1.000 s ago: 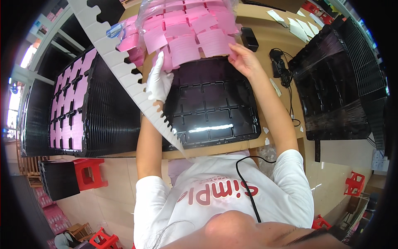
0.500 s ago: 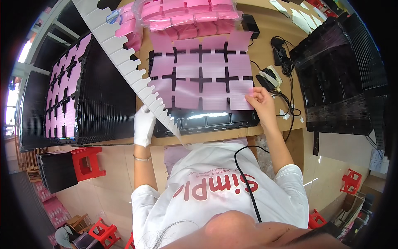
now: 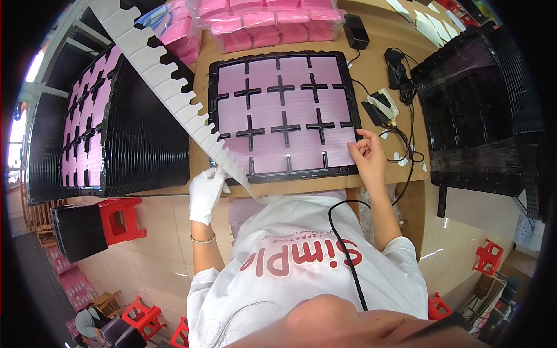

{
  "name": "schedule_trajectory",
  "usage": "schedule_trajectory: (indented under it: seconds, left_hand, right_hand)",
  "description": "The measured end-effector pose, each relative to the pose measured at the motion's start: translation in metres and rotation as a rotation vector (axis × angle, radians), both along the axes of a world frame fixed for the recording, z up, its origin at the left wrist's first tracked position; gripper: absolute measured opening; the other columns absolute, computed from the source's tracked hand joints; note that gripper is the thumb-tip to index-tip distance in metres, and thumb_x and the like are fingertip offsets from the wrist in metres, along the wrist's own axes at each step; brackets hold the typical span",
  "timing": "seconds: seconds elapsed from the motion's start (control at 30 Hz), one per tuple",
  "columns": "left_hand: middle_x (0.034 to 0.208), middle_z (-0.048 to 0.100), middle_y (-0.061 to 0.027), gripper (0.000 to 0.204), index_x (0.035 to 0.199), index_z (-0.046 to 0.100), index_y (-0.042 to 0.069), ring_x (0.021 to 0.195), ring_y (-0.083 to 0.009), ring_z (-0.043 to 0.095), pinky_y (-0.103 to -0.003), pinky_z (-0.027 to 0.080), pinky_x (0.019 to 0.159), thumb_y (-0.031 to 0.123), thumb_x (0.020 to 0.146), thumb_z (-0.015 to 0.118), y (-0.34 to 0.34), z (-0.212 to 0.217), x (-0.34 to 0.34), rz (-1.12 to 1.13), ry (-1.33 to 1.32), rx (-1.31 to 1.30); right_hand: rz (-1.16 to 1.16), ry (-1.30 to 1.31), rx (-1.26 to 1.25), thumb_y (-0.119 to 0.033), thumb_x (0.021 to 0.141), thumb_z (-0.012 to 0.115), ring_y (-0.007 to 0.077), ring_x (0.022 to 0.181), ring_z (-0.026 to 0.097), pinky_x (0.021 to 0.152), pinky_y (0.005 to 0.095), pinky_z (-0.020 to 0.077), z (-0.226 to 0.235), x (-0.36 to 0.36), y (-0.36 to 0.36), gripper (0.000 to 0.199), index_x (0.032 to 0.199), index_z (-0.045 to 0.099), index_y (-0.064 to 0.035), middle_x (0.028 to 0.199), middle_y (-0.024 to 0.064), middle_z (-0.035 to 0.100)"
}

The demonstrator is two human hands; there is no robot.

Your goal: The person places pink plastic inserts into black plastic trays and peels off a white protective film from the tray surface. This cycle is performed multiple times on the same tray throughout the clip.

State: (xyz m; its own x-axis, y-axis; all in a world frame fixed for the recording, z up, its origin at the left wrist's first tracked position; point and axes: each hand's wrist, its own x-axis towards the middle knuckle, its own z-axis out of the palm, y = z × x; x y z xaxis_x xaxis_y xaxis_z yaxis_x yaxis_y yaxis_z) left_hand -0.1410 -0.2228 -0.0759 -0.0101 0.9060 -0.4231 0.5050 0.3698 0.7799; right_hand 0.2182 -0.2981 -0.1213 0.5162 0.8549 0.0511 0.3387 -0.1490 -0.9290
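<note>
A thin pink sheet [image 3: 268,149] with cross-shaped cutouts lies flat in a black plastic tray [image 3: 304,173]. Black crosses of the tray stand up through the cutouts. My bare right hand [image 3: 369,155] is at the sheet's right edge near the front, thumb and fingers bent in a pinch on it. At the tray's near left corner is my white-gloved left hand [image 3: 208,194], its fingers curled together. Their tips are partly hidden, so what they grip does not show. A long white notched strip [image 3: 168,87] crosses the view diagonally, ending over that corner.
Left stands a tall stack of black trays [image 3: 148,139], topped with pink. Wrapped black trays [image 3: 473,116] are on the right. Bagged pink packs [image 3: 267,26] lie behind the tray. Cables, a black adapter [image 3: 356,32] and a white device [image 3: 383,105] sit right of it.
The pink sheet has come down from above the tray and now lies flat inside it, nearer to me. Both hands have lowered slightly toward the tray's front corners.
</note>
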Motion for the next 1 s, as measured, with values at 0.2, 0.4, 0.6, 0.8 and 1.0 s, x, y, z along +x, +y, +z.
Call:
schedule_trajectory:
  seconds: [0.2, 0.4, 0.6, 0.8, 1.0]
  left_hand:
    - [0.062, 0.064, -0.007, 0.042, 0.078, 0.07, 0.004, 0.054, -0.0179, 0.055, -0.031, 0.044, 0.058, 0.042, 0.094, 0.06, 0.004, 0.017, -0.004, -0.012, 0.235, 0.087]
    - [0.09, 0.066, -0.0153, 0.026, 0.098, 0.064, 0.005, 0.078, -0.036, 0.064, -0.043, 0.052, 0.069, 0.03, 0.095, 0.058, 0.069, 0.007, 0.021, -0.103, 0.77, 1.035]
    - [0.141, 0.05, -0.0155, 0.055, 0.135, 0.05, 0.006, 0.134, -0.0279, 0.042, -0.05, 0.026, 0.113, 0.047, 0.099, 0.042, 0.163, -0.043, 0.071, -0.534, 0.972, 1.004]
    - [0.141, 0.05, -0.0149, 0.054, 0.136, 0.05, 0.006, 0.135, -0.0275, 0.042, -0.051, 0.024, 0.113, 0.045, 0.099, 0.04, 0.171, -0.036, 0.068, -0.586, 1.042, 0.846]
    - [0.14, 0.05, -0.0159, 0.039, 0.133, 0.053, 0.006, 0.132, -0.0321, 0.044, -0.052, 0.026, 0.112, 0.022, 0.098, 0.048, 0.071, 0.001, 0.027, -0.884, 0.527, 0.881]
  right_hand:
    - [0.034, -0.194, -0.198, -0.008, 0.082, 0.071, 0.0135, 0.066, 0.051, 0.063, 0.0266, 0.0447, 0.025, -0.002, -0.003, 0.038, 0.116, 0.056, 0.0015, 0.076, 0.0049, 0.057]
    - [0.017, -0.891, 0.085, -0.016, 0.09, 0.062, 0.0363, 0.097, 0.058, 0.084, 0.0446, 0.0466, 0.043, 0.008, 0.064, 0.033, 0.116, 0.058, 0.0029, 0.106, 0.0216, 0.06]
    - [0.288, -1.052, -0.006, -0.042, 0.1, 0.038, 0.0212, 0.137, 0.04, 0.117, 0.0526, 0.0148, -0.023, 0.019, 0.171, 0.057, 0.14, 0.046, -0.0023, 0.145, 0.0114, 0.047]
    - [0.184, -1.164, -0.058, -0.038, 0.099, 0.042, 0.0226, 0.133, 0.045, 0.115, 0.0516, 0.0204, -0.022, 0.027, 0.171, 0.052, 0.135, 0.051, -0.002, 0.141, 0.0121, 0.051]
    - [0.604, -0.852, 0.137, -0.022, 0.095, 0.053, 0.0273, 0.127, 0.052, 0.113, 0.0482, 0.0296, 0.038, 0.012, 0.042, 0.038, 0.126, 0.058, -0.0002, 0.132, 0.0156, 0.057]
